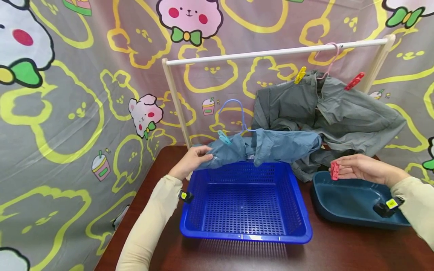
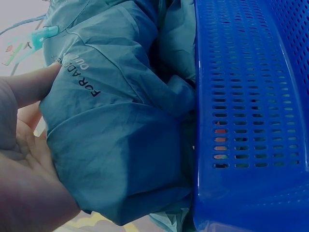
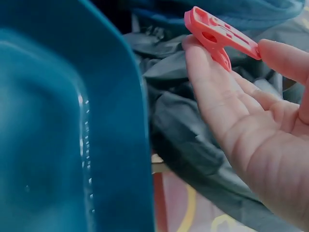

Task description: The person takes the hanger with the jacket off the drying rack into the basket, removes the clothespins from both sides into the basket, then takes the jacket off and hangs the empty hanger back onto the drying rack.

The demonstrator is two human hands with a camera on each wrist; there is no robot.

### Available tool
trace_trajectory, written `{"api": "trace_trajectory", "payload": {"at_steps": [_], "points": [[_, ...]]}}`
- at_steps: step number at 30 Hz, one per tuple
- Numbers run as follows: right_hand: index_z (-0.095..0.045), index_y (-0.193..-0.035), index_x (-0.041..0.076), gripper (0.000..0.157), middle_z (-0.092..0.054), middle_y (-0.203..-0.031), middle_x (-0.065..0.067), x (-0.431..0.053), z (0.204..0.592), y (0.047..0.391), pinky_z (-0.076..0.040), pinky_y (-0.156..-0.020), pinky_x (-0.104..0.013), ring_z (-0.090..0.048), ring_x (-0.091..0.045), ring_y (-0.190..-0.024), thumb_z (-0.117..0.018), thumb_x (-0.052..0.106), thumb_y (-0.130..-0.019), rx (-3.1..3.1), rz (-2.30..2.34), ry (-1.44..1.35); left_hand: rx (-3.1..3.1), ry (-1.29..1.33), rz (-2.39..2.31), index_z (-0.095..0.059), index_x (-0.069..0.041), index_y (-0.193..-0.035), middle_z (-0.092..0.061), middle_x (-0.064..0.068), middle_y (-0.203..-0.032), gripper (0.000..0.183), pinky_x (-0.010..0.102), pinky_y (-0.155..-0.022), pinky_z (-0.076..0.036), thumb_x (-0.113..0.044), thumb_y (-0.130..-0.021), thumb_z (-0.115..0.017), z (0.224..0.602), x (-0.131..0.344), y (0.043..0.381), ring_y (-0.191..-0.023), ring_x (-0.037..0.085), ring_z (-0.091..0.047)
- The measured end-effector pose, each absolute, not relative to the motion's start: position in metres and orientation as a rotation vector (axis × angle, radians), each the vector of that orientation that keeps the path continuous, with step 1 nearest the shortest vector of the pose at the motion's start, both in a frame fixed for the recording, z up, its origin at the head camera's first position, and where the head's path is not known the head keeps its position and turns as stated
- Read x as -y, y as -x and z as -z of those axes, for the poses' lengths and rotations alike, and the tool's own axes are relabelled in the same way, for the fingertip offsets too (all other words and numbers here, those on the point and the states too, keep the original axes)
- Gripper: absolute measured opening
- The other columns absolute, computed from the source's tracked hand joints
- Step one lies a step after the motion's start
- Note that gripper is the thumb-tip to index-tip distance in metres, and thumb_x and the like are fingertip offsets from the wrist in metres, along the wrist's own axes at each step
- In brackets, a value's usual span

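Observation:
My left hand grips the left end of a blue garment, thumb on top of the cloth. In the left wrist view, dark and white printed letters show on this garment. The garment is on a blue hanger, and a light-blue clothespin is clipped near its left shoulder. To the right, my right hand pinches a red clothespin between thumb and fingers. This clothespin is apart from any cloth, above the rim of a dark teal basin.
A blue perforated basket stands in front of the garment. Behind, a rack's white rail carries a grey garment on a pink hanger, with yellow and red clothespins on it. Everything stands on a brown table.

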State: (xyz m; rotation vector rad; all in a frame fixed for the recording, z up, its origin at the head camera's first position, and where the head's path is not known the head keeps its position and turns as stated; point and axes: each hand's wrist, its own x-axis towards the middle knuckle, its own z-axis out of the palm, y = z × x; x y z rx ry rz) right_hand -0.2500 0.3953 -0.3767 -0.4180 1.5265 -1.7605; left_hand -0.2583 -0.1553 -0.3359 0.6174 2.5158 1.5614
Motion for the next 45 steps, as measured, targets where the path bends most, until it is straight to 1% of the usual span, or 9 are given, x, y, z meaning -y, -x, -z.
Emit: {"api": "trace_trajectory", "payload": {"at_steps": [5,8,11,13,20,25,31,36,45], "points": [[-0.063,-0.113,0.009,0.037,-0.064,-0.114,-0.011,-0.398,0.389,0.258,-0.044,-0.094,-0.041,-0.06,-0.025,-0.108,-0.028,0.007,-0.104,-1.536,1.701,0.354,-2.52,-0.628,-1.55,-0.065,0.006,-0.109,-0.063,0.005,-0.096,0.02,0.029,-0.075,-0.043,-0.005,-0.094,-0.058,0.33,0.154,0.251,-0.084,0.011,-0.053],[-0.055,-0.123,-0.003,0.033,-0.064,-0.114,-0.012,-0.398,0.394,0.261,-0.044,-0.093,-0.043,-0.061,-0.026,-0.106,-0.031,0.009,-0.104,-1.604,1.611,0.324,-2.515,-0.634,-1.54,-0.065,0.005,-0.11,-0.063,0.007,-0.099,0.02,0.029,-0.076,-0.043,-0.006,-0.094,-0.058,0.328,0.154,0.249,-0.086,0.012,-0.053],[-0.037,-0.129,-0.021,0.04,-0.063,-0.115,-0.014,-0.397,0.399,0.264,-0.044,-0.093,-0.045,-0.061,-0.027,-0.106,-0.033,0.01,-0.103,-1.677,1.517,0.316,-2.515,-0.634,-1.532,-0.065,0.005,-0.111,-0.064,0.009,-0.102,0.021,0.03,-0.078,-0.044,-0.006,-0.094,-0.058,0.328,0.153,0.249,-0.088,0.013,-0.054],[-0.027,-0.129,-0.026,0.045,-0.062,-0.115,-0.015,-0.395,0.404,0.266,-0.045,-0.092,-0.045,-0.061,-0.027,-0.105,-0.033,0.009,-0.103,-1.716,1.47,0.305,-2.521,-0.634,-1.53,-0.065,0.004,-0.111,-0.064,0.009,-0.103,0.021,0.03,-0.079,-0.044,-0.006,-0.094,-0.059,0.329,0.153,0.249,-0.089,0.013,-0.054],[-0.032,-0.127,-0.024,0.044,-0.062,-0.11,-0.015,-0.388,0.419,0.269,-0.045,-0.092,-0.046,-0.062,-0.028,-0.102,-0.037,0.012,-0.102,-1.792,1.37,0.209,-2.525,-0.635,-1.529,-0.065,0.004,-0.111,-0.064,0.005,-0.101,0.021,0.031,-0.08,-0.044,-0.007,-0.094,-0.059,0.331,0.153,0.25,-0.091,0.014,-0.055],[-0.027,-0.129,-0.026,0.048,-0.062,-0.108,-0.015,-0.383,0.424,0.266,-0.045,-0.092,-0.047,-0.062,-0.03,-0.101,-0.04,0.012,-0.1,-1.847,1.308,0.15,-2.533,-0.629,-1.52,-0.065,0.003,-0.111,-0.064,0.006,-0.103,0.022,0.031,-0.081,-0.044,-0.007,-0.094,-0.059,0.33,0.153,0.249,-0.093,0.015,-0.055],[-0.039,-0.122,-0.018,0.039,-0.063,-0.102,-0.012,-0.382,0.435,0.263,-0.046,-0.089,-0.047,-0.063,-0.028,-0.097,-0.041,0.014,-0.101,-1.868,1.285,0.146,-2.55,-0.631,-1.503,-0.065,0.002,-0.113,-0.064,0.007,-0.105,0.023,0.032,-0.083,-0.044,-0.009,-0.094,-0.059,0.336,0.155,0.257,-0.096,0.016,-0.056],[-0.041,-0.12,-0.017,0.038,-0.063,-0.102,-0.012,-0.381,0.44,0.261,-0.047,-0.088,-0.047,-0.063,-0.028,-0.096,-0.043,0.015,-0.1,-1.918,1.249,0.119,-2.556,-0.656,-1.513,-0.066,-0.002,-0.112,-0.065,0.005,-0.105,0.023,0.035,-0.085,-0.044,-0.013,-0.093,-0.061,0.355,0.161,0.274,-0.098,0.018,-0.056],[-0.048,-0.113,-0.013,0.033,-0.064,-0.094,-0.011,-0.382,0.444,0.263,-0.051,-0.081,-0.042,-0.064,-0.023,-0.087,-0.05,0.015,-0.096,-2.064,1.121,-0.023,-2.537,-0.669,-1.55,-0.068,-0.003,-0.108,-0.065,0.001,-0.099,0.019,0.033,-0.081,-0.045,-0.012,-0.092,-0.062,0.357,0.16,0.275,-0.094,0.016,-0.057]]}}
